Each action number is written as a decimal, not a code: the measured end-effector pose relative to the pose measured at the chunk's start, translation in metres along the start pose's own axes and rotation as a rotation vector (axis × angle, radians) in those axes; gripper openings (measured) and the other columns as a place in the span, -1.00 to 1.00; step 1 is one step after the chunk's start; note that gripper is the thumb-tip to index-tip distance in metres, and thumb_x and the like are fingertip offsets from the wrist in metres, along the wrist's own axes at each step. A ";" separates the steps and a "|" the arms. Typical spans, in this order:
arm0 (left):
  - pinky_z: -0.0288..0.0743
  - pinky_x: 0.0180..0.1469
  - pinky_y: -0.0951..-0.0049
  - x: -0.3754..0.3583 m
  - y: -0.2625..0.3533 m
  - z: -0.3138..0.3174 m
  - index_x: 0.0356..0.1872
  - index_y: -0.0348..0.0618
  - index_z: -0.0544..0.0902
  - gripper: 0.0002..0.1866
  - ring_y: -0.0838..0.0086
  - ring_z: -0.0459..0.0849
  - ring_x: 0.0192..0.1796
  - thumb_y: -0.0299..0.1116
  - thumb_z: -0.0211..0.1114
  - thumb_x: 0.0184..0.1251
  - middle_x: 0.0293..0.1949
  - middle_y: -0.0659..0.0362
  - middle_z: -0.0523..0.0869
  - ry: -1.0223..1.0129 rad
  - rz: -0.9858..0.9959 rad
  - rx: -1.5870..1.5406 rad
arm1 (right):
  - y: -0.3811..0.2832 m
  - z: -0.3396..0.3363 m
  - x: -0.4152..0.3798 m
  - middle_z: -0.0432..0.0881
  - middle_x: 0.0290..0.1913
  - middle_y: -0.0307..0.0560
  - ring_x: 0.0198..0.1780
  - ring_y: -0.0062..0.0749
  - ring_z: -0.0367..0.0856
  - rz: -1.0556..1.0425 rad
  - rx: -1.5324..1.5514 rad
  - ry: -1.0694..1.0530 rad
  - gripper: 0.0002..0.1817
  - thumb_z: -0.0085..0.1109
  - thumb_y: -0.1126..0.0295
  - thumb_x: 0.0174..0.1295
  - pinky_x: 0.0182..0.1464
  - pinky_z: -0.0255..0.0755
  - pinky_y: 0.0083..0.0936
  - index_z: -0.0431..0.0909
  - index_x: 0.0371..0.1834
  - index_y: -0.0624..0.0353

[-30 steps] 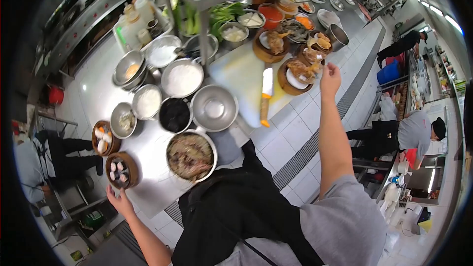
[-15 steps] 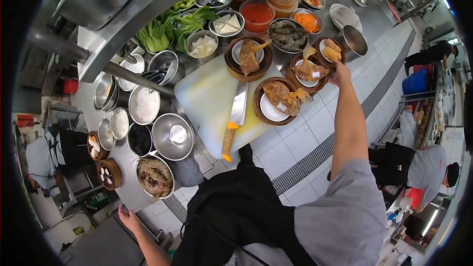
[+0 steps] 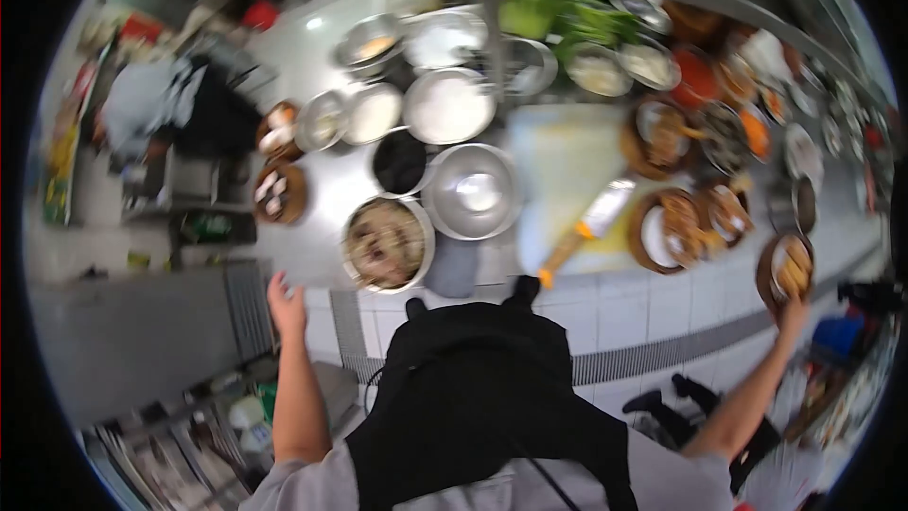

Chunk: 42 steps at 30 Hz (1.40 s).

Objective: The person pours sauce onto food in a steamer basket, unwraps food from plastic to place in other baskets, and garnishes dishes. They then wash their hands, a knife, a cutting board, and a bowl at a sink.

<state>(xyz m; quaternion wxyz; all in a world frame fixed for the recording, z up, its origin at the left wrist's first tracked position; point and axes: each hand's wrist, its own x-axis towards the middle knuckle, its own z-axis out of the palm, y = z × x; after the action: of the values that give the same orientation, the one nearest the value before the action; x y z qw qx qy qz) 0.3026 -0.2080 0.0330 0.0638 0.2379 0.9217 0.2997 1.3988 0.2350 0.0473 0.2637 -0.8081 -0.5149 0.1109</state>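
Observation:
My right hand (image 3: 793, 312) grips a small round bamboo steamer (image 3: 771, 282) by its near side, out at the right past the counter's edge. A white plate inside it bears yellow-brown pieces (image 3: 794, 270). My left hand (image 3: 286, 305) is beside the counter's front left corner, fingers apart, with nothing visible in it. Nearest to it are a bowl of shrimp (image 3: 386, 244) and a steamer with white pieces (image 3: 295, 194). Left of the held steamer stand other bamboo steamers (image 3: 637, 244) with plates and wrapped brown food (image 3: 683, 222).
A cleaver (image 3: 605, 210) with a yellow-ended handle lies on the white cutting board (image 3: 544, 156). An empty metal bowl (image 3: 471, 191) and a bowl of white powder (image 3: 449, 106) stand left of it. Leafy greens (image 3: 591, 24) are behind. A co-worker (image 3: 156, 109) stands at far left.
The view has swung left. My right hand has carried the steamer away from the others, to the right. My left hand has come up near the counter's corner.

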 end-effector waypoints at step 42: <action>0.67 0.12 0.22 0.198 -0.328 0.163 0.03 -0.15 0.77 -0.68 0.21 0.82 0.05 -0.20 0.39 0.38 -0.03 -0.01 0.85 -0.365 -0.367 -0.865 | -0.625 0.457 -0.770 0.40 0.49 0.10 0.38 -0.08 0.53 -0.470 0.588 -0.746 -0.43 -0.20 0.23 0.64 0.43 0.44 -0.11 0.17 0.62 0.21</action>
<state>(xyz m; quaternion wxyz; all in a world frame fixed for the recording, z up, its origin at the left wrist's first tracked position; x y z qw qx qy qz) 0.0392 -0.2607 -0.2857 0.3683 0.0720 0.7136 0.5915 0.3663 -0.1015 -0.0680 0.2958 -0.4685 -0.6881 0.4686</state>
